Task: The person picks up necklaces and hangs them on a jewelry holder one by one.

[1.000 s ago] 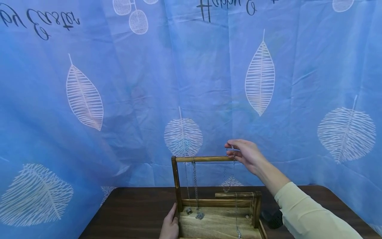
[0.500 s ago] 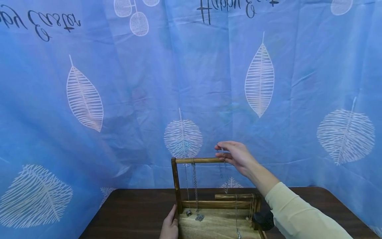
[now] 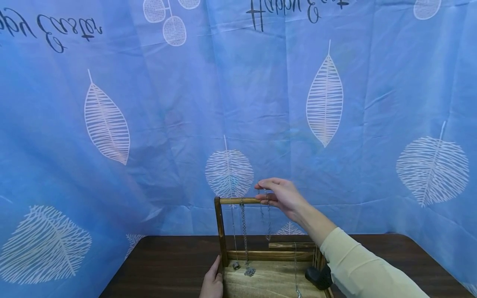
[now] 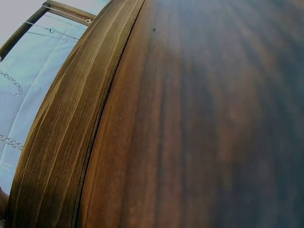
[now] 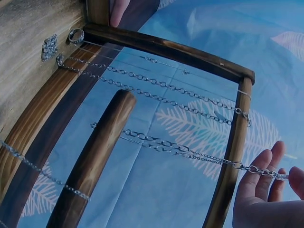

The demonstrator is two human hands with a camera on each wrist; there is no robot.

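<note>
A wooden jewelry stand [image 3: 268, 255] with a top bar and a lower bar stands on a dark table. My left hand [image 3: 212, 281] holds its left side near the tray; most of those fingers are hidden. Just above the top bar, my right hand [image 3: 281, 196] pinches a silver chain necklace [image 5: 204, 154], which hangs down past the bar. Farther left on the same bar hang a chunky chain necklace [image 3: 244, 223] and a thin necklace with a ring-shaped pendant [image 3: 236, 265]. Another thin necklace [image 3: 296, 265] hangs from the lower bar [image 3: 290, 245].
The dark table [image 3: 167, 265] extends on both sides of the stand. Behind it hangs a blue cloth backdrop [image 3: 167, 124] with white leaf prints. A black wrist device [image 3: 318, 276] under the right forearm hides part of the stand's right post.
My right hand has moved left along the top bar, carrying the silver chain necklace toward the other two necklaces. My left hand has stayed on the stand.
</note>
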